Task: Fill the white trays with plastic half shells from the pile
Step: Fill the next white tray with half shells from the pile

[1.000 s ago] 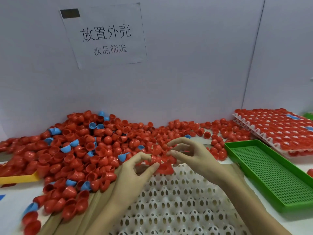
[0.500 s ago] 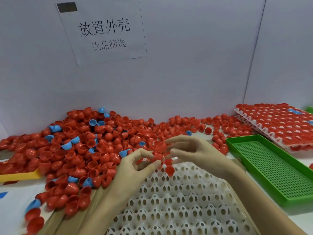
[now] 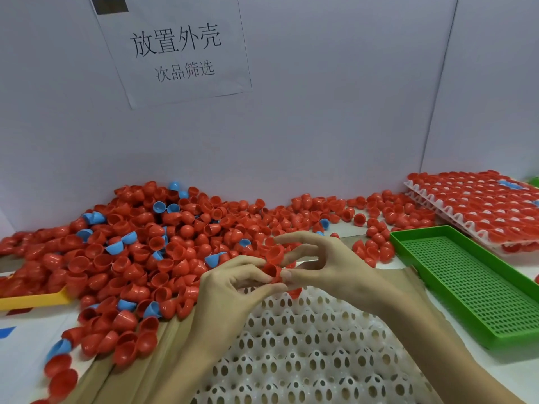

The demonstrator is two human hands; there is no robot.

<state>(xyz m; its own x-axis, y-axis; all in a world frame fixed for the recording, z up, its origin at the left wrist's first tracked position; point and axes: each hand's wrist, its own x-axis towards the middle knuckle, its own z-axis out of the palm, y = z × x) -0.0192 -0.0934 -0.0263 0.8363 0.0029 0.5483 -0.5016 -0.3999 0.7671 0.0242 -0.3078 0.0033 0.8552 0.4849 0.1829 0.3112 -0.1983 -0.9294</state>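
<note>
A big pile of red half shells (image 3: 163,246), with a few blue ones mixed in, covers the table's left and back. In front of me lies a white tray (image 3: 306,345) with bare egg-shaped holes. Above its far edge my left hand (image 3: 230,295) and my right hand (image 3: 329,266) meet. Both pinch a red half shell (image 3: 272,271) between their fingertips. Another red shell (image 3: 274,253) sits between the fingers of my right hand.
A green perforated tray (image 3: 466,284) stands at the right. Behind it is a stack of white trays (image 3: 478,208) filled with red shells. A yellow tray edge (image 3: 32,300) shows at the left. White walls with a paper sign close the back.
My hands have come closer together and now share a red shell at their fingertips. The view has shifted slightly downward.
</note>
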